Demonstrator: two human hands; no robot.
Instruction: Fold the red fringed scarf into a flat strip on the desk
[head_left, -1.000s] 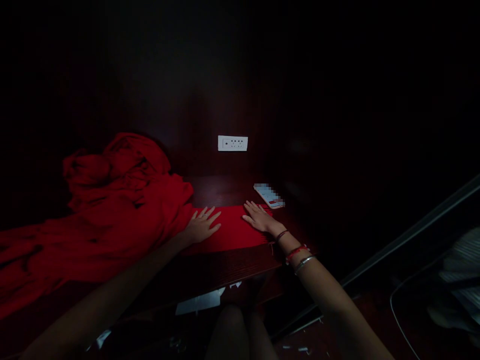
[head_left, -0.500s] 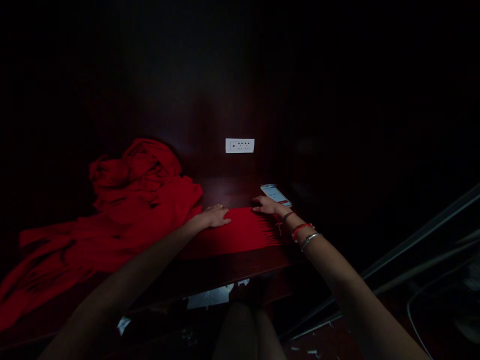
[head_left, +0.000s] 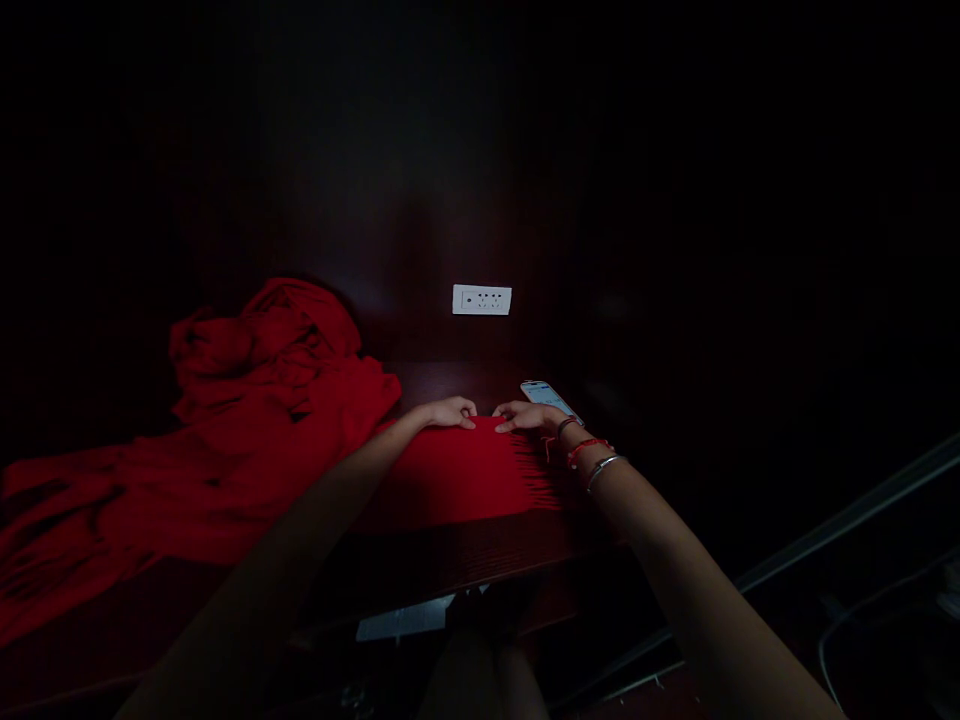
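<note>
A red fringed scarf (head_left: pixel 457 475) lies flat on the dark wooden desk, its tassels pointing right. My left hand (head_left: pixel 450 412) pinches the scarf's far edge, thumb on the near side. Close beside it, my right hand (head_left: pixel 519 414) pinches the same edge nearer the fringe. Bracelets circle my right wrist. To the left, a heap of crumpled red cloth (head_left: pixel 270 400) spreads over the desk and meets the flat part; where one ends and the other starts is hard to tell.
A lit phone (head_left: pixel 541 394) lies just behind my right hand. On the dark back wall is a white socket plate (head_left: pixel 482 299). Below the desk's front edge (head_left: pixel 450 585) show pale papers (head_left: pixel 405 620) and my legs. A cable (head_left: pixel 825 645) runs at the lower right.
Both hands have gone from lying spread on the scarf to pinching its far edge. They have come closer together, the left moving right and the right slightly left.
</note>
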